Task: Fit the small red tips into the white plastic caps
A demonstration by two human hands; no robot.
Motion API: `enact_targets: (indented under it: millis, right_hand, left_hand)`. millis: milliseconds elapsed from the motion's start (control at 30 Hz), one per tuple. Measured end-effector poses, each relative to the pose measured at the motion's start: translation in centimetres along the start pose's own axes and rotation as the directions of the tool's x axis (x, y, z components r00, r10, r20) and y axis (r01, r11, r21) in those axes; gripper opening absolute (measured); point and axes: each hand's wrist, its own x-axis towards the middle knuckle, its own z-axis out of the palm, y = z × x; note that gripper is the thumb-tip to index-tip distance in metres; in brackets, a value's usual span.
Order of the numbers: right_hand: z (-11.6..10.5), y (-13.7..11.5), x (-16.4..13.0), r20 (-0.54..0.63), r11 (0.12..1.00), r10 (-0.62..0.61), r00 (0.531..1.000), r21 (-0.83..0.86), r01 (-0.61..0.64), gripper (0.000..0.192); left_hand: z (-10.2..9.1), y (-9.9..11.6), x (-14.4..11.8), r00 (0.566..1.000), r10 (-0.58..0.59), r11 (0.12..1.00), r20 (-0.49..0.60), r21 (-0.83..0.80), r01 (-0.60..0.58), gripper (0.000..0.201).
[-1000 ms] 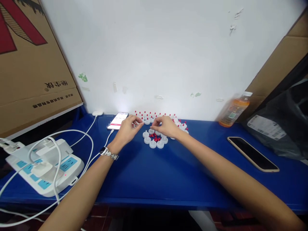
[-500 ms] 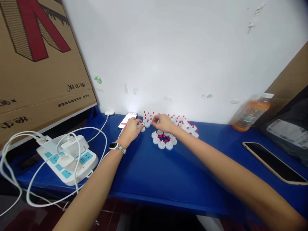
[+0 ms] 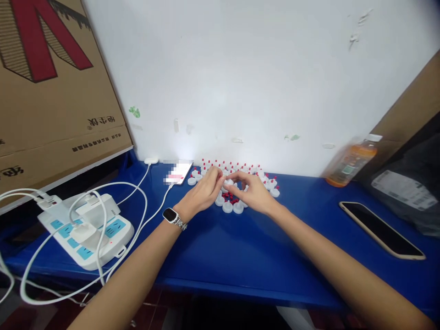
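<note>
In the head view my right hand (image 3: 253,191) pinches a white nozzle cap (image 3: 228,183) between thumb and fingers. My left hand (image 3: 206,187), with a watch on its wrist, meets it from the left. Its fingertips are pressed together at the cap's upper end, and what they grip is too small to make out. Just below the hands, white nozzle caps (image 3: 227,207) without red tips stand in a ring around a pile of small red tips (image 3: 229,197). Behind and beside the hands stand several white caps with red tips fitted (image 3: 273,189), partly hidden by my fingers.
A lit phone (image 3: 184,170) on a cable lies at the back left. A power strip (image 3: 90,256) with looping white cables fills the left side. On the right are an orange drink bottle (image 3: 351,162), a dark phone (image 3: 381,229) and a black bag (image 3: 409,183).
My two hands have come together over the ring of caps, the left moving right. A white cap now shows in my right fingers. The whole view has shifted slightly.
</note>
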Motion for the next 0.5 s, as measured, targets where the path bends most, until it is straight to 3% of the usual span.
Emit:
enact_targets:
  millis: [67,133,200,267,367,433,500]
  right_hand:
    - [-0.7,-0.2,-1.2,0.015,0.999,-0.04,0.999,-0.028,0.04,0.027]
    - [-1.2,-0.4,-1.8,0.023,0.994,-0.107,0.994,-0.033,0.108,0.027]
    - [-1.7,-0.2,-2.1,-0.001,0.981,-0.184,0.983,-0.055,0.184,0.026]
    - [-2.3,0.3,-2.2,-0.054,0.965,-0.24,0.969,-0.125,0.231,0.025]
    - [-3.3,1.4,-2.2,-0.152,0.958,-0.197,0.968,-0.238,0.158,0.022]
    - [-3.8,2.1,-2.3,-0.201,0.969,-0.113,0.973,-0.237,0.064,0.024]
    - [-3.8,2.4,-2.3,-0.204,0.982,-0.068,0.977,-0.188,0.029,0.03]
  left_hand:
    - [0.5,0.6,0.0,0.995,0.061,0.997,0.085,0.035,-0.064,0.026]
    - [1.2,0.9,0.2,0.992,0.087,0.996,0.094,0.01,-0.089,0.032]
    - [1.9,1.1,0.5,0.998,0.053,0.998,0.037,-0.041,-0.051,0.036]
    - [2.1,1.0,0.8,0.997,-0.055,0.992,-0.06,-0.119,0.047,0.041]
    - [1.6,0.5,1.3,0.958,-0.218,0.957,-0.188,-0.235,0.171,0.047]
    - [1.2,0.2,1.4,0.971,-0.171,0.98,-0.17,-0.13,0.15,0.047]
    - [1.1,0.1,1.4,0.999,-0.022,0.998,-0.024,0.06,0.023,0.042]
